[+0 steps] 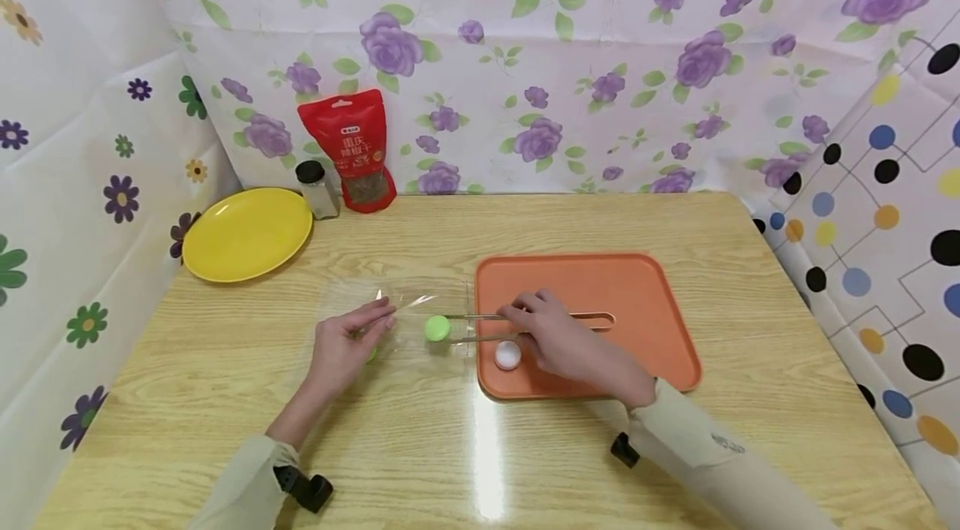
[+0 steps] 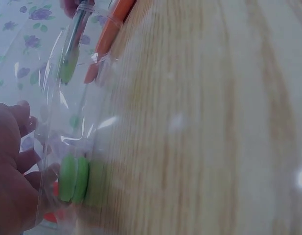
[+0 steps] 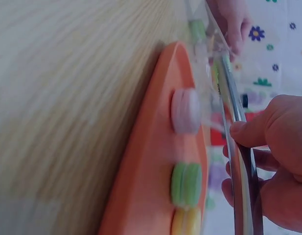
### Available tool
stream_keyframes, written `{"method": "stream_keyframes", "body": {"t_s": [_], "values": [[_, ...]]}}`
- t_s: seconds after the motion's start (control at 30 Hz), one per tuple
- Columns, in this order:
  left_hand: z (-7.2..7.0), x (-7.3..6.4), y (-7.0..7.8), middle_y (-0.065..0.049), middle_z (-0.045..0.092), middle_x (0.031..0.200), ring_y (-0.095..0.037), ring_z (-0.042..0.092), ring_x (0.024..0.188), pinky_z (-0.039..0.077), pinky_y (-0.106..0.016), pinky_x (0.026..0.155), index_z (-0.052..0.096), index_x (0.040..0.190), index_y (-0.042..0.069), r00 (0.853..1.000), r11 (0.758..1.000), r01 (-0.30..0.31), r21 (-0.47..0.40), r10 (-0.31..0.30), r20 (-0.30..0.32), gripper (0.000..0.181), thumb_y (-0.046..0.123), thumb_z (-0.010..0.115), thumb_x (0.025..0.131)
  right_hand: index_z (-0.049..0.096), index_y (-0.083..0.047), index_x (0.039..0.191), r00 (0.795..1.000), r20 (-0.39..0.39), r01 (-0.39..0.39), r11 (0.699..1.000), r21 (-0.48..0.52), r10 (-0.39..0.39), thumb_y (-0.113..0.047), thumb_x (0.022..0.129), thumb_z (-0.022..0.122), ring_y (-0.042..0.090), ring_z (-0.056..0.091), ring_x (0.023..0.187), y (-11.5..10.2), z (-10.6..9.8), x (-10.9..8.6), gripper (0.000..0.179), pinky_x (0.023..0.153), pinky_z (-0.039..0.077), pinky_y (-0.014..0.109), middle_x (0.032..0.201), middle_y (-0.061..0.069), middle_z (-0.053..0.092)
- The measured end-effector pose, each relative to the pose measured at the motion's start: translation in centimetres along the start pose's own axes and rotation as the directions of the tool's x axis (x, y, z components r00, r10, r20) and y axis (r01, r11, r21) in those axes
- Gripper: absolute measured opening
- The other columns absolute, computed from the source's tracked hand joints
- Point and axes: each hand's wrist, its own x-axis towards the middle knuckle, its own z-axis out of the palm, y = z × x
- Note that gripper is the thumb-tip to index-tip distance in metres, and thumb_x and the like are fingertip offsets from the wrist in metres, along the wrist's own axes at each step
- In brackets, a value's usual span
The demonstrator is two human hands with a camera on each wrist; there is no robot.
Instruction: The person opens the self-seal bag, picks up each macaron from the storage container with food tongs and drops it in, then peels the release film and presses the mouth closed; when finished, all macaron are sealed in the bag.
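My left hand [image 1: 341, 347] pinches the upper layer of a clear plastic bag [image 1: 408, 353] lying on the table. With my right hand [image 1: 558, 338] I grip metal tongs [image 3: 244, 191] pointing left. Their tips hold a green macaron [image 1: 437, 328] within the bag's mouth. Another green macaron [image 2: 73, 178] stands on edge deeper in the bag, beside my left fingers. Beneath my right hand, an orange tray [image 1: 600, 280] carries a pale pink macaron [image 3: 186, 111], a green macaron [image 3: 186, 185] and a yellow macaron [image 3: 186, 223]; the last two are hidden by my hand in the head view.
At the back left lies a yellow plate [image 1: 247, 234]. Beside it stand a black-capped jar [image 1: 318, 192] and a red pouch [image 1: 348, 147] against the flowered cloth. The tray's left rim meets the bag's open end.
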Motion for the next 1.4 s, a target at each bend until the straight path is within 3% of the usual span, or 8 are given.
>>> {"method": "stream_keyframes", "body": {"t_s": [0.1,0.23,0.37,0.47,0.7,0.9,1.33,1.4], "values": [[0.1,0.0,-0.5,-0.034,0.066,0.107,-0.051,0.062,0.107,0.047,-0.01,0.086,0.071,0.095,-0.017,1.0,1.0,0.0,0.005,0.0,0.003,0.013,-0.016,0.073,0.082,0.066,-0.004,0.125,0.999,0.018,0.035,0.999,-0.002,-0.035,0.005,0.089,0.069,0.029,0.051,0.09,-0.6,0.4,1.6,0.037,0.076,0.046,0.039,0.108,0.011,0.061],[0.3,0.1,-2.3,-0.032,0.067,0.108,-0.048,0.063,0.108,0.045,-0.008,0.087,0.073,0.097,-0.014,1.0,1.0,0.005,0.006,-0.005,0.002,0.014,-0.014,0.074,0.083,0.067,-0.002,0.122,0.996,0.04,0.079,0.997,0.022,-0.079,0.007,0.088,0.064,0.029,0.051,0.085,-1.3,0.8,3.2,0.035,0.072,0.044,0.037,0.106,0.012,0.062],[0.2,0.1,-4.0,-0.026,0.069,0.109,-0.041,0.064,0.11,0.043,-0.007,0.089,0.075,0.099,-0.009,0.999,0.999,0.032,0.009,-0.032,0.006,0.014,-0.006,0.077,0.085,0.066,-0.003,0.124,0.99,0.102,0.094,0.995,0.046,-0.098,0.003,0.09,0.067,0.027,0.052,0.086,-2.1,1.3,4.4,0.034,0.074,0.045,0.036,0.107,0.011,0.062],[0.0,0.0,-4.5,-0.023,0.07,0.11,-0.038,0.065,0.111,0.043,-0.008,0.09,0.076,0.099,-0.006,0.999,0.999,0.035,0.015,-0.035,0.01,0.015,-0.001,0.078,0.085,0.066,-0.005,0.125,0.984,0.15,0.087,0.994,0.062,-0.096,-0.001,0.092,0.07,0.027,0.052,0.088,-2.5,1.7,5.0,0.034,0.074,0.046,0.034,0.108,0.011,0.062],[-0.1,-0.1,-4.5,-0.024,0.07,0.11,-0.039,0.065,0.111,0.043,-0.009,0.092,0.076,0.099,-0.007,1.0,0.999,-0.003,0.034,0.003,0.008,0.016,-0.002,0.079,0.084,0.065,-0.005,0.125,0.971,0.211,0.105,0.994,0.037,-0.111,-0.004,0.092,0.07,0.029,0.054,0.092,-2.9,2.2,5.5,0.033,0.079,0.049,0.035,0.107,0.011,0.061],[-0.2,-0.1,-4.6,-0.025,0.07,0.109,-0.039,0.065,0.112,0.042,-0.01,0.094,0.076,0.099,-0.008,1.0,0.999,-0.026,0.045,0.026,-0.003,0.017,-0.005,0.079,0.083,0.064,-0.007,0.128,0.971,0.214,0.101,0.994,0.042,-0.108,-0.005,0.093,0.071,0.03,0.056,0.097,-3.0,2.5,5.7,0.035,0.08,0.051,0.037,0.112,0.012,0.061],[-0.3,-0.4,-4.2,-0.025,0.069,0.111,-0.041,0.063,0.113,0.042,-0.011,0.094,0.076,0.1,-0.008,1.0,1.0,-0.008,0.01,0.008,-0.009,0.017,-0.002,0.079,0.084,0.064,-0.007,0.128,0.966,0.233,0.104,0.994,0.025,-0.107,-0.007,0.094,0.071,0.029,0.054,0.101,-3.2,2.9,6.3,0.035,0.085,0.049,0.036,0.114,0.01,0.062],[-0.3,-0.3,-3.0,-0.029,0.068,0.11,-0.045,0.062,0.112,0.044,-0.015,0.095,0.074,0.098,-0.011,1.0,1.0,-0.004,0.02,0.005,-0.007,0.017,-0.007,0.078,0.083,0.064,-0.006,0.127,0.968,0.222,0.113,0.993,0.025,-0.115,-0.007,0.093,0.071,0.029,0.055,0.101,-3.1,2.9,6.3,0.035,0.085,0.049,0.036,0.113,0.011,0.062]]}}
